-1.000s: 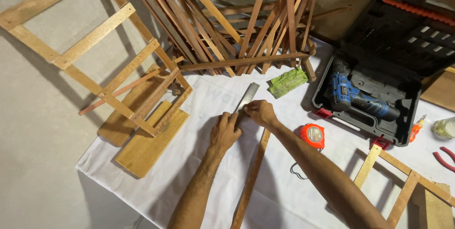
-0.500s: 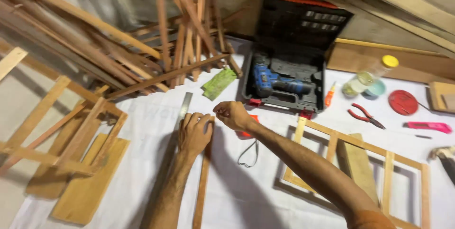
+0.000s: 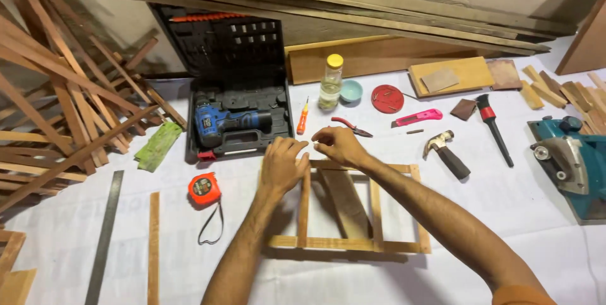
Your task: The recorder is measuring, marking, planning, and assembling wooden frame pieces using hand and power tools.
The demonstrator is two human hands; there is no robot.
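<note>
While both hands meet over wooden frame (image 3: 350,207), left hand (image 3: 282,165), right hand (image 3: 339,145), grips unclear

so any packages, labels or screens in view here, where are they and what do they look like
Tool case: open black plastic case behind the left hand, blue drill lying in it.
Bottle: upright, right of the case, clear with a yellow cap; no label that can be made out.
Tape measure: left of the wooden frame, orange, with a round dark label.
No screens or signs.
</note>
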